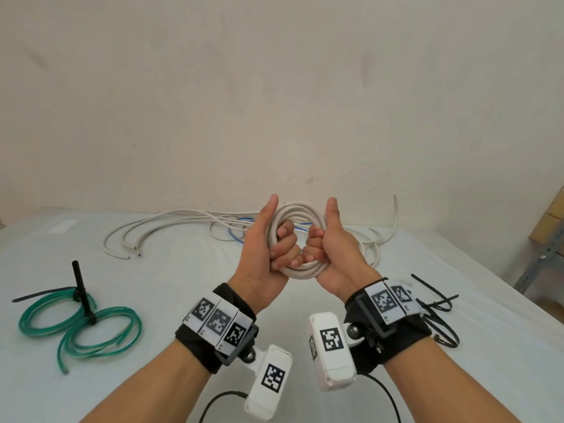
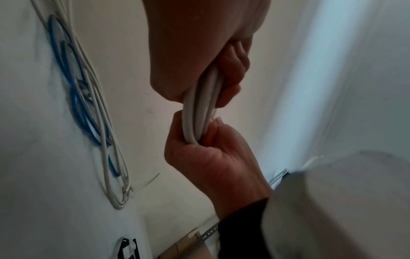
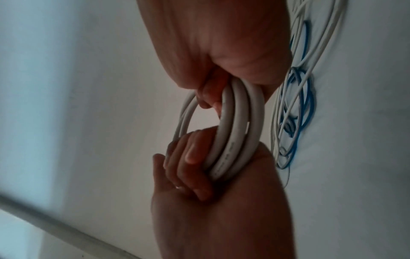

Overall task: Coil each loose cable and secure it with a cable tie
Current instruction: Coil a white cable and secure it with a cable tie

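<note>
A white cable coil (image 1: pixel 300 271) of several loops is held upright above the table, between both hands. My left hand (image 1: pixel 265 248) grips its left side with fingers curled through the ring and thumb raised. My right hand (image 1: pixel 332 245) grips the right side the same way. The left wrist view shows the coil (image 2: pixel 199 113) running from my left hand (image 2: pixel 199 52) into the right hand (image 2: pixel 210 157). In the right wrist view the loops (image 3: pixel 235 131) pass between my right hand (image 3: pixel 210 52) and the left hand (image 3: pixel 199 175).
Loose white cables (image 1: pixel 171 221) and a blue cable (image 1: pixel 241 230) lie tangled at the table's far side. A green cable coil (image 1: pixel 79 319) bound by a black tie lies at the left. Black cable ties (image 1: pixel 436 303) lie at the right. Cardboard boxes (image 1: pixel 549 221) stand beyond the right edge.
</note>
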